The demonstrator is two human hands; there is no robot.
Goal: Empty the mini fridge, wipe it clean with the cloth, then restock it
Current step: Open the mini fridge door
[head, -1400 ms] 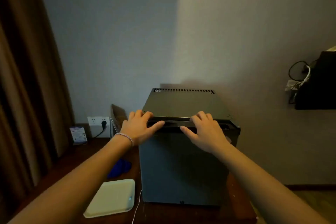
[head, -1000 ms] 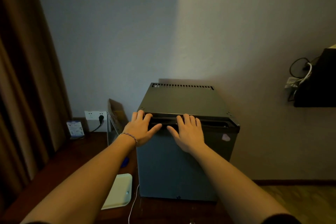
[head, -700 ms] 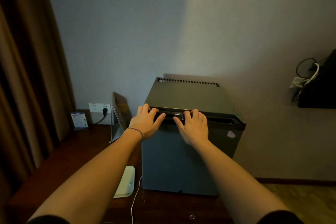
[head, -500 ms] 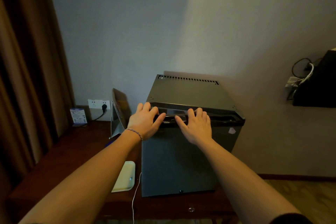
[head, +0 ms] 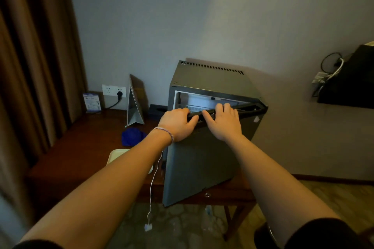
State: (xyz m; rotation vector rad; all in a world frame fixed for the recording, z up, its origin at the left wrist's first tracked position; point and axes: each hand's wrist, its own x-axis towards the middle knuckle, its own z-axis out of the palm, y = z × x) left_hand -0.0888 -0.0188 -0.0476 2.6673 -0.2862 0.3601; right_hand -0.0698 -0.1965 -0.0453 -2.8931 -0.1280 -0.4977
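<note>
Mini fridge stands on the wooden bench against the wall, its door swung partly open so a lit strip of interior shows along the top. Left hand and right hand both curl their fingers over the door's top edge, gripping it. Blue cloth lies on the bench left of the fridge, beside a pale tray.

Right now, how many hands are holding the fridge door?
2. The left hand grips the top edge of the mini fridge door near its left end, and the right hand grips that same edge just beside it, toward the middle.
</note>
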